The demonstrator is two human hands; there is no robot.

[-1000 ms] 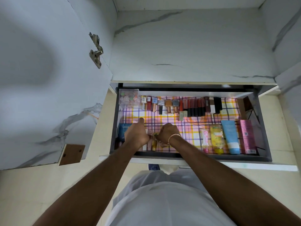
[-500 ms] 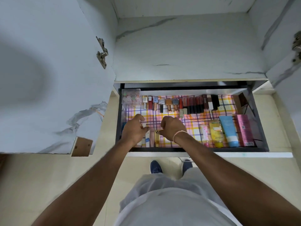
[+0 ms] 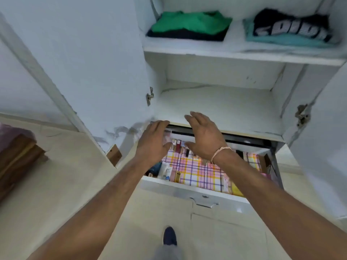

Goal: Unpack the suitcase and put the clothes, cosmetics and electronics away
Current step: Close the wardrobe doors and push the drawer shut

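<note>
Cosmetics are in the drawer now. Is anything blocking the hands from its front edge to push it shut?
Nothing visible does. Both the left hand and right hand hover open above the drawer, holding nothing, and its front and handle are unobstructed.

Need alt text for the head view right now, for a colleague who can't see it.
Both hands, left hand and right hand, hover open and empty over an open drawer of cosmetics on a plaid liner. Folded clothes sit on the wardrobe shelf above.

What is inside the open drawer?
The drawer holds small bottles and tubes on a checked liner. Both hands and forearms cover the rest.
</note>
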